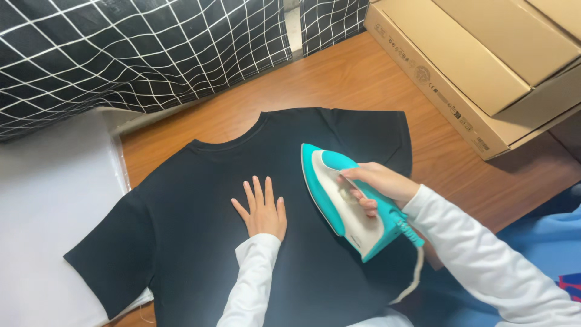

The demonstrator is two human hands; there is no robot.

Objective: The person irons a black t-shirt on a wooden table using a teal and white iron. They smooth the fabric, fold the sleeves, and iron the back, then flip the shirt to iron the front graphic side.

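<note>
Head view, nearest me: my left hand (261, 212) lies flat, fingers spread, on the black T-shirt (200, 200) spread over the wooden table (339, 85). Just right of it, my right hand (378, 184) is wrapped round the handle of the teal iron (339, 203), soleplate down on the shirt's middle. I judge pressing is under way; the next pass calls for taut cloth. Cardboard boxes (484, 66) sit at the far right corner.

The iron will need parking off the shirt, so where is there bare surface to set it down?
Bare wood table lies between the black T-shirt collar, the checked fabric and the cardboard boxes; a strip runs right of the sleeve. White sheet at left is free. Mid-shirt is crowded: left hand, right hand, iron.
</note>
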